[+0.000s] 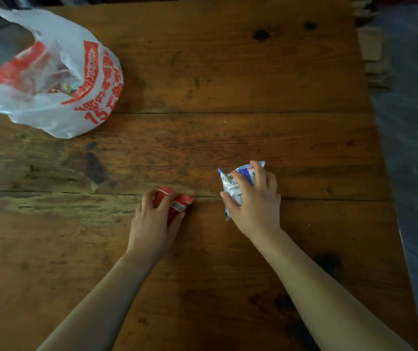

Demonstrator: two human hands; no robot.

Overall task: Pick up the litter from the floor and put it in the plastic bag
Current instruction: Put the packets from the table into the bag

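The largest thing in view was the brown wooden plank surface, marked by dark knots and long cracks between the boards. At its far left corner a white plastic bag with red printing was seen, its mouth open upward and some coloured scraps already visible inside. The bag lay well apart from both hands.

2 pieces of litter were being taken. A blue and white crinkled snack wrapper was grasped by the right hand, the fingers spread over it and the thumb pressed at its lower left side. A small red crumpled wrapper was grasped by the left hand, pinched between thumb and fingers. Whether the wrappers were already lifted from the boards could not be told.

Both wrappers were judged to be very light, thin and soft, and rather slippery as foil film usually is. They should crush easily without damage, so a firm pinch across the folded middle was considered safer than a hold at a loose edge, which could slide out.

At the right, a grey blurred floor was seen beside the boards. The room was dim, and little more could be recognised.
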